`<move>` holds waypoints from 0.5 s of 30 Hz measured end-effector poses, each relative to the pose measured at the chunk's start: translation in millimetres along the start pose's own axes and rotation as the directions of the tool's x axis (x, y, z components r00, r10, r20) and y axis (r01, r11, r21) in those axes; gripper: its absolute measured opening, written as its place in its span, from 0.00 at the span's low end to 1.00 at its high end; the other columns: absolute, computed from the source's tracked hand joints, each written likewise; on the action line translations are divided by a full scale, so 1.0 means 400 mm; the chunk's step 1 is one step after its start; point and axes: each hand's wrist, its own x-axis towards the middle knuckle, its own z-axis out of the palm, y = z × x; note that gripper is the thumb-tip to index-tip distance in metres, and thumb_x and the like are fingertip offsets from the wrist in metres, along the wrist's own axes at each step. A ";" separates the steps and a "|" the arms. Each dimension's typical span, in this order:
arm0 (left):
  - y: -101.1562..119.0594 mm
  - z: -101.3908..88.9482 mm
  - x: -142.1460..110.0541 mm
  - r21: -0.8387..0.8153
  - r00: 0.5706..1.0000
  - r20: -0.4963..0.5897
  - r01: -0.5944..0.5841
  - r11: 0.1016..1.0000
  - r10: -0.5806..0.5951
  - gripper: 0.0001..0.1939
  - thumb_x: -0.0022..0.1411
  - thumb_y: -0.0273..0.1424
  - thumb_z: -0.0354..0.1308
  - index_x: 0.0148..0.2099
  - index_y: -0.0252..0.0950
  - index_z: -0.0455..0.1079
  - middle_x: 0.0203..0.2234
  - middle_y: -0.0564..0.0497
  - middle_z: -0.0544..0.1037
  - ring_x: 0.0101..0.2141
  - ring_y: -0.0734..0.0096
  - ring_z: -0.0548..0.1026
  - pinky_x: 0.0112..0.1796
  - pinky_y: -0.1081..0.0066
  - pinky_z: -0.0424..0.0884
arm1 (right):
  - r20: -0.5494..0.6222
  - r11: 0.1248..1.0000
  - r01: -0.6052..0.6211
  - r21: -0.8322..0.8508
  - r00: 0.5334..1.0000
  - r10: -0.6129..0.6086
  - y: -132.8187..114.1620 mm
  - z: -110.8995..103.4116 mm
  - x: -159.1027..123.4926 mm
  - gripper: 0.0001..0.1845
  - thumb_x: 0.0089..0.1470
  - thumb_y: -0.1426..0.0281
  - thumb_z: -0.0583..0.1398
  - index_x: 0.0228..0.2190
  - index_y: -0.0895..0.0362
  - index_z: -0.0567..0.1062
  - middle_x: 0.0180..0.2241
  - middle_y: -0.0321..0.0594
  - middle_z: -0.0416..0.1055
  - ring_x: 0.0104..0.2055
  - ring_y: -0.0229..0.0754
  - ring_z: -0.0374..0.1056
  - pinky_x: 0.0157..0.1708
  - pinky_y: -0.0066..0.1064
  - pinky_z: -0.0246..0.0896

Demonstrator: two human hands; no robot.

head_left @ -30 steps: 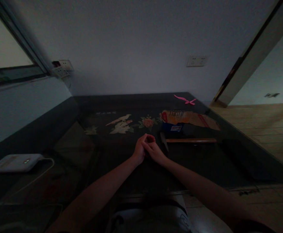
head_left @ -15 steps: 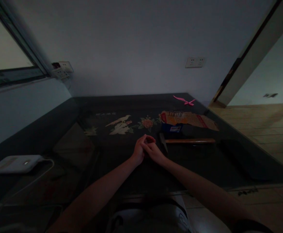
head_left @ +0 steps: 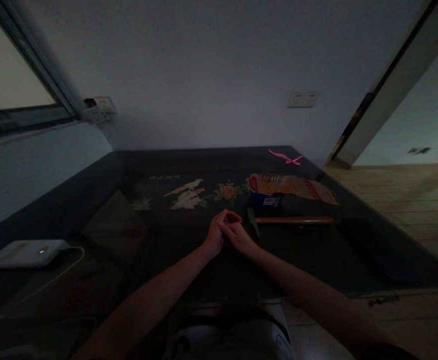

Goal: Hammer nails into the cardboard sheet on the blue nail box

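Observation:
My left hand [head_left: 216, 231] and my right hand [head_left: 238, 236] are clasped together over the dark table [head_left: 189, 270]. Their fingers are closed round each other, and no object shows in them. Just right of my right hand is the metal head of a hammer [head_left: 294, 220], whose wooden handle points to the right. Behind the hammer stands a small blue box [head_left: 266, 200]. A torn piece of cardboard [head_left: 297, 186] rests across its top, with several thin dark pieces, perhaps nails, lined up on it.
A pink ribbon [head_left: 288, 159] lies at the far right of the table. At the left is a white power bank [head_left: 27, 253] with a white cable. A dark flat object [head_left: 376, 250] lies at the right. Flower and bird pictures decorate the tabletop; a wall socket [head_left: 302, 99] is behind.
The view has shifted very slightly. My hands stay clasped in the same place, and nothing on the table has moved.

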 end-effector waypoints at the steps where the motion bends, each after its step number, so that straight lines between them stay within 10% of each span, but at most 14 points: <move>1: -0.001 -0.001 0.000 0.004 1.000 0.003 -0.001 1.000 0.001 0.17 0.54 0.41 0.51 0.27 0.32 0.70 0.25 0.47 0.76 0.30 0.66 0.73 0.35 0.70 0.66 | 0.000 1.000 0.002 0.000 1.000 -0.002 0.001 0.000 0.000 0.14 0.57 0.64 0.55 0.41 0.60 0.70 0.37 0.39 0.71 0.33 0.39 0.69 0.32 0.34 0.67; 15: 0.004 0.004 -0.002 0.015 1.000 -0.018 0.014 1.000 -0.014 0.17 0.55 0.41 0.49 0.26 0.33 0.70 0.24 0.47 0.76 0.30 0.66 0.73 0.35 0.70 0.66 | -0.002 1.000 -0.002 0.002 1.000 0.002 -0.015 -0.001 -0.005 0.13 0.57 0.64 0.55 0.39 0.61 0.71 0.35 0.38 0.71 0.31 0.37 0.69 0.30 0.33 0.67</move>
